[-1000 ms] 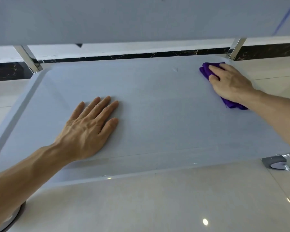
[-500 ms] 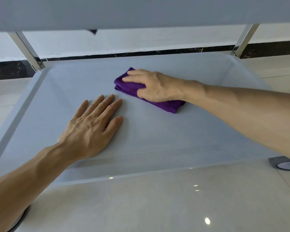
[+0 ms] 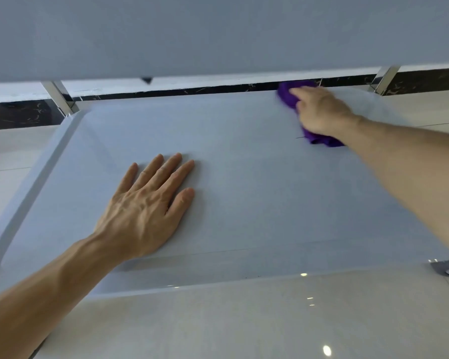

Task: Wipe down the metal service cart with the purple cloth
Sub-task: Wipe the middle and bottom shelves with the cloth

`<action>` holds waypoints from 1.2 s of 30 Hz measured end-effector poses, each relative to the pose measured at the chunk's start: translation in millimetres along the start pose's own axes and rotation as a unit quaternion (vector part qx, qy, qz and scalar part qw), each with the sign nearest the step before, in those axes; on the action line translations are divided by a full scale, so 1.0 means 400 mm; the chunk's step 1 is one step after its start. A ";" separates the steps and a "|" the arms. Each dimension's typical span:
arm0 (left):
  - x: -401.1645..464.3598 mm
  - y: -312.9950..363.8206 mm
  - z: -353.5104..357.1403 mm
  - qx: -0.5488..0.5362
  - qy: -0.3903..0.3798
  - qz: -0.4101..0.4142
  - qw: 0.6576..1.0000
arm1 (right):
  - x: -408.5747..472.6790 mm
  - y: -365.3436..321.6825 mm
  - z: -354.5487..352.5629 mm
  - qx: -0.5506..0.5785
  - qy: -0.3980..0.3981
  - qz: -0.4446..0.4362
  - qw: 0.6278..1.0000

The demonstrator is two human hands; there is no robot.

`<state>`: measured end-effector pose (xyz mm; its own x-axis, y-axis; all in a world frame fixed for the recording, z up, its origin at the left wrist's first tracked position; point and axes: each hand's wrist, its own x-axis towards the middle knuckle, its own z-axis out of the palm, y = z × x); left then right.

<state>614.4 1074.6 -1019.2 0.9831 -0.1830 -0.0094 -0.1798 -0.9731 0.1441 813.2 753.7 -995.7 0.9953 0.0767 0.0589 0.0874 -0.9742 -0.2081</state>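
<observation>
Right hand (image 3: 322, 112) swept purple cloth (image 3: 319, 139) from shelf centre back to 1 o'clock corner, grip closed over it. Left hand (image 3: 143, 211) stays flat, open, empty on cart shelf (image 3: 244, 182).

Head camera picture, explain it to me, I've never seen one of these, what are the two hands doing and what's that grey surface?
The camera sits on the person's head, looking down at their own bare arms. The grey surface is the lower shelf of a metal service cart; the slab across the top is the upper shelf. The left hand lies flat, palm down, on the shelf. The right hand presses a purple cloth against the far right part of the shelf. Nothing else lies on it. Below is glossy floor.
</observation>
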 end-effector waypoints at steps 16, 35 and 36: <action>0.016 -0.010 -0.009 0.004 -0.001 0.000 1.000 | -0.200 -0.214 0.079 -0.012 0.011 -0.209 0.978; 0.072 0.108 -0.054 -0.022 0.053 0.000 0.998 | -0.401 0.273 -0.057 -0.021 0.044 -0.008 0.999; 0.083 0.147 -0.052 -0.021 0.050 0.021 0.998 | -0.400 0.271 -0.059 -0.019 0.045 -0.006 0.999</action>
<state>637.1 1014.4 -990.4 0.9738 -0.2064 0.0959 -0.2211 -0.9578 0.1838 662.3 631.0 -1004.6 0.9862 0.0708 0.1494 0.0961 -0.9807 -0.1701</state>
